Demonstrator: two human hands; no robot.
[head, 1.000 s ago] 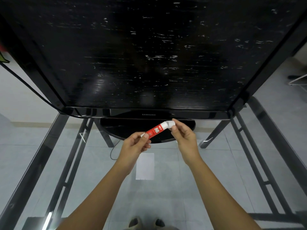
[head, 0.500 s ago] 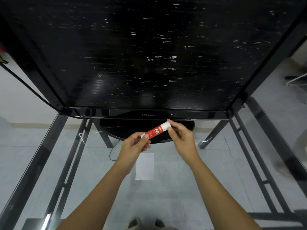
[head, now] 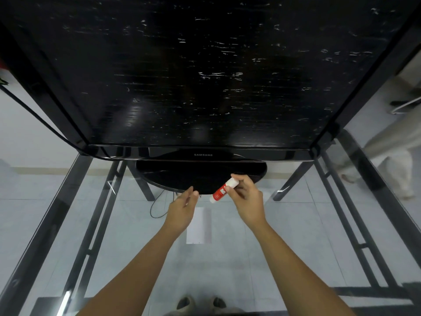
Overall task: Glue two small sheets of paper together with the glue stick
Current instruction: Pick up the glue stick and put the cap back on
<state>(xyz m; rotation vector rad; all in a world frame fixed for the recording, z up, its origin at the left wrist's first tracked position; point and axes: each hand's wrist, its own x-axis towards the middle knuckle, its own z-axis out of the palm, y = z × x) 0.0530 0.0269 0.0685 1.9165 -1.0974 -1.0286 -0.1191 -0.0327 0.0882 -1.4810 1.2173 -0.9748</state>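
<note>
Right hand (head: 247, 201) pinching glue stick (head: 221, 191), left hand (head: 182, 210) relaxed beside, paper (head: 201, 226) beneath

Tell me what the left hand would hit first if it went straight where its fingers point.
Most likely the near edge of the monitor stand, just ahead of the left hand. The glue stick in the right hand sits off to the side. Depth is unclear.
</note>
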